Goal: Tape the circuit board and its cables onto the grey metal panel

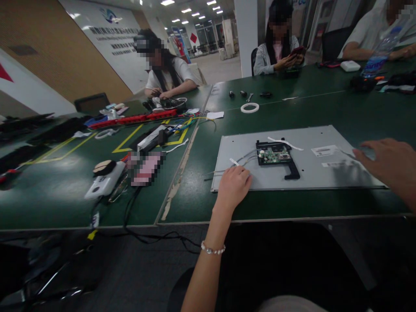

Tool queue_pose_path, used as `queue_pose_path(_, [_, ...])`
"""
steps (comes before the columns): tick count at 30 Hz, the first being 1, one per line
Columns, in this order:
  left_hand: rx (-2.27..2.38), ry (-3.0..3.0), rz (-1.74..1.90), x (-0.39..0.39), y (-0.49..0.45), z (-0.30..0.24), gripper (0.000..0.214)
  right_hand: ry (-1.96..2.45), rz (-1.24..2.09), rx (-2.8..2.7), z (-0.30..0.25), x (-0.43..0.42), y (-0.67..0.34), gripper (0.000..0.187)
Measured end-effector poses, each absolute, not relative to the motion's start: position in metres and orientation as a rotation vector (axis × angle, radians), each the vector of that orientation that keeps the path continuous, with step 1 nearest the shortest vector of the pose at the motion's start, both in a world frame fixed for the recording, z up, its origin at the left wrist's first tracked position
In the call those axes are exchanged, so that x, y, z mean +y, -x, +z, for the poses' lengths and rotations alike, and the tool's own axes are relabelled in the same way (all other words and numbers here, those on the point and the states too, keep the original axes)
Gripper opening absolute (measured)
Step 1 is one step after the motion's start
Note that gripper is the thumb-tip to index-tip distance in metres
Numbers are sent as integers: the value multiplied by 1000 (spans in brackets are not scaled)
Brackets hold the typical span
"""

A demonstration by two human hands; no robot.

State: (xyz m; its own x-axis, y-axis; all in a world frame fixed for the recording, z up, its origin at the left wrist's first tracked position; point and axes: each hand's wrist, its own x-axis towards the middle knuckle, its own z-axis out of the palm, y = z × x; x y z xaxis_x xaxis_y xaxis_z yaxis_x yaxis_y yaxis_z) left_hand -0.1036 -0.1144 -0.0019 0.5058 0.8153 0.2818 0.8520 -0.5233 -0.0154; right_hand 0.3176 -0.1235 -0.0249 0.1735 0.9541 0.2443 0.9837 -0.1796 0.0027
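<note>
From my remote station I see the left hand (pixel 234 184), fingers bent, over the left front part of a flat grey rectangular panel (pixel 313 173), beside thin grey cables (pixel 248 156); whether it pinches them, I cannot tell. The green circuit board (pixel 274 155) lies rightward and slightly beyond, nearer this hand than the right hand (pixel 386 162), whose blurred grip is likewise unclear. The panel's long axis runs left to right. Farther out lies a white tape ring (pixel 249 112).

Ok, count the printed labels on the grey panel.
2: a larger label on the grey panel toward the right hand, and a narrower label just below it. More may be hidden.
</note>
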Motion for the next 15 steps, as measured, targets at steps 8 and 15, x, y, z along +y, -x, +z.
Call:
queue_pose_path(8, [-1502,2628,-380,-116,102,0,16,1828,142,-2205,6,-45,-235,44])
queue_pose_path(15, [-1624,2633,-365,-118,102,2,16,1854,418,-2175,-10,3,-198,40])
